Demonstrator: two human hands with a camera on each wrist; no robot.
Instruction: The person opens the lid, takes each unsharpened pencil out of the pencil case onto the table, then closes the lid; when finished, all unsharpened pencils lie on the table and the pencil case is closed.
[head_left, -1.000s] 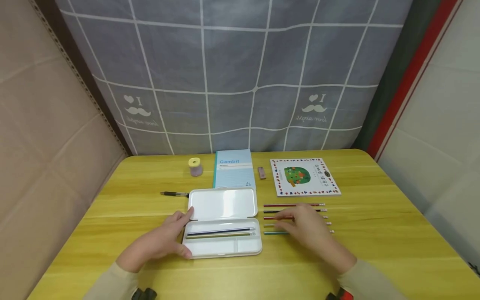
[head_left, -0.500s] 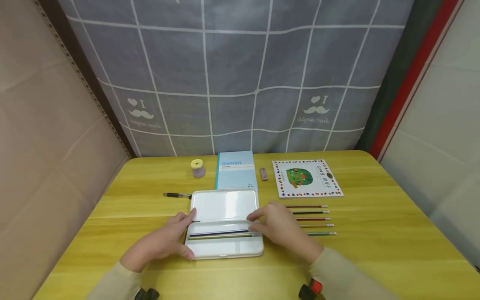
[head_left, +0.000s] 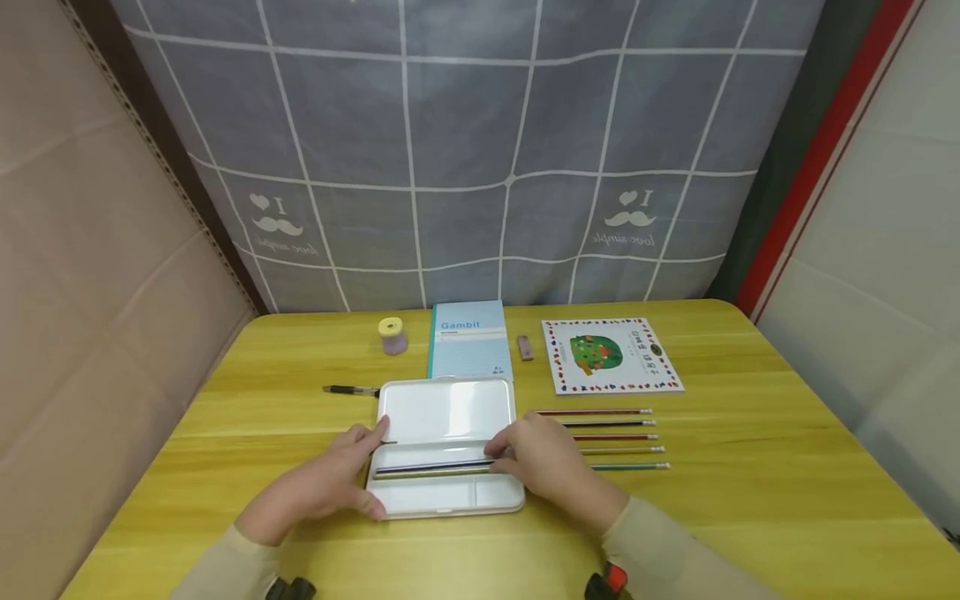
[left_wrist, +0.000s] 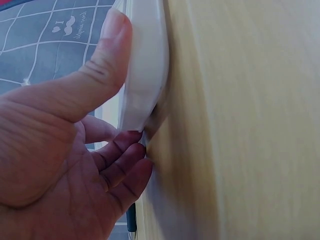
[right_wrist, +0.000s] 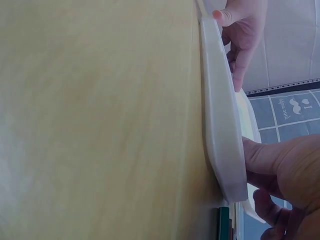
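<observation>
A white pencil case [head_left: 420, 500] lies with its lid [head_left: 446, 408] folded back on the wooden table. My left hand [head_left: 322, 475] grips its left end, thumb at the near corner, other fingers round the edge, as the left wrist view also shows. Inside the case lie a dark blue pencil [head_left: 435, 467] and a gold pencil [head_left: 435, 474], side by side. Over the right end of the case my right hand [head_left: 551, 462] pinches around the pencil ends with thumb and index finger, hiding them. Several pencils [head_left: 622, 437] lie in parallel to the right, partly behind that hand.
Behind the lid lies a blue notebook [head_left: 468, 342], with a small pinkish block [head_left: 524, 347] beside it. A picture book [head_left: 611, 356] is at the back right. A yellow-topped container [head_left: 392, 336] stands at the back left, and a black pen [head_left: 350, 389] lies left of the lid.
My right hand has moved left from the row of pencils to the case, then settled slightly lower over the pencil ends. My left hand keeps its hold on the case.
</observation>
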